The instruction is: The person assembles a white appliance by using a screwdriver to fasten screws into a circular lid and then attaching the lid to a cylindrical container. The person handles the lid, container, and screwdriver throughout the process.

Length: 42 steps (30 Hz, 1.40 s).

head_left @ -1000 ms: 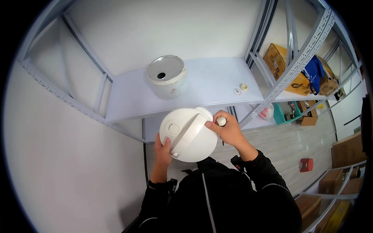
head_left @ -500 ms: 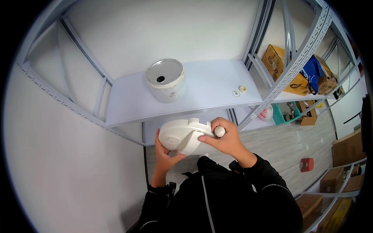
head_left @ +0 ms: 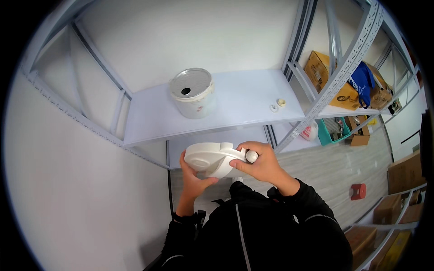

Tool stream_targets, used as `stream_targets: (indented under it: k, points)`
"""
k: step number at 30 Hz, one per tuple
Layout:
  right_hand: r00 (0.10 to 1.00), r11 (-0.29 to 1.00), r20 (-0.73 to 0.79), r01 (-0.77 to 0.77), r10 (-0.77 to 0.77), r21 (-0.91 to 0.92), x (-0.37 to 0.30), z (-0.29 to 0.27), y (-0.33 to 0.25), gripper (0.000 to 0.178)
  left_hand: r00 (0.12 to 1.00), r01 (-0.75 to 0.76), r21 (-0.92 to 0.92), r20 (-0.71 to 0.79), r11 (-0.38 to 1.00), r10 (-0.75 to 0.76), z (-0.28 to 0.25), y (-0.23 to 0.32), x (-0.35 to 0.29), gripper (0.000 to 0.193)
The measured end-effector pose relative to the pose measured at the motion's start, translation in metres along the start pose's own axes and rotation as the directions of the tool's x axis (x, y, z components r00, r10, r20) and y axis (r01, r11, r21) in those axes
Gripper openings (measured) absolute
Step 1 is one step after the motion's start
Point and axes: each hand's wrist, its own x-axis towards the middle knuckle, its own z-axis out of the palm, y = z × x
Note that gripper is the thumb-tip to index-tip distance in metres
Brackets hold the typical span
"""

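Between my two hands, in front of the shelf's edge, is a white rounded plastic part (head_left: 203, 156) that looks like a lid. It is tilted, with a raised rim and a curved band across it. Its left end rests in my left hand (head_left: 192, 181), the thumb along the lower side. My right hand (head_left: 262, 163) grips the other end, near a short, pale round knob (head_left: 251, 156). On the shelf stands a white pail-like container (head_left: 194, 101) with a grey perforated top and a dark round hole. The underside of the held part is hidden.
A white shelf board (head_left: 244, 97) carries a small cream cap (head_left: 281, 102) and a white ring (head_left: 273, 108). Metal uprights (head_left: 337, 77) frame it. Cardboard boxes (head_left: 337, 86), a blue bag (head_left: 363, 81) and a teal basket (head_left: 332, 131) lie right. A red stool (head_left: 358, 191) stands on the floor.
The white part has tipped and sunk slightly, its top edge now lower. My right hand and the knob have shifted a little left. Both hands keep their hold.
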Motion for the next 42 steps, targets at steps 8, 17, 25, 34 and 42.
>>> stream_targets:
  k: [8, 17, 25, 34, 42]
  points:
    - [0.948, 0.919, -0.091, 0.267, -0.304, -0.291, -0.003, -0.001, 0.007, 0.033, 0.97, 0.241, 0.355, -0.065, 0.903, -0.234, 0.016, 0.011, 0.014, 0.126]
    - [0.696, 0.461, 0.276, 0.67, -0.663, -0.582, -0.01, -0.016, 0.035, 0.032, 0.83, 0.558, -0.749, 0.496, 0.358, -0.258, 0.028, 0.01, 0.041, 0.088]
    - [0.829, 0.595, 0.351, 0.558, -0.436, -0.579, -0.004, -0.043, 0.058, 0.031, 0.84, 0.543, -0.52, 0.323, 0.659, -0.436, 0.074, -0.005, 0.075, 0.077]
    - [0.975, 0.859, 0.003, 0.196, -0.221, -0.473, 0.012, -0.124, 0.117, 0.024, 0.8, 0.575, -0.553, 0.228, 0.603, -0.554, 0.115, -0.104, 0.126, 0.077]
    - [0.976, 0.958, -0.209, 0.003, -0.065, -0.285, 0.068, -0.212, 0.186, 0.023, 0.792, 0.503, -0.609, 0.041, 0.613, -0.609, 0.167, -0.156, 0.21, 0.082]
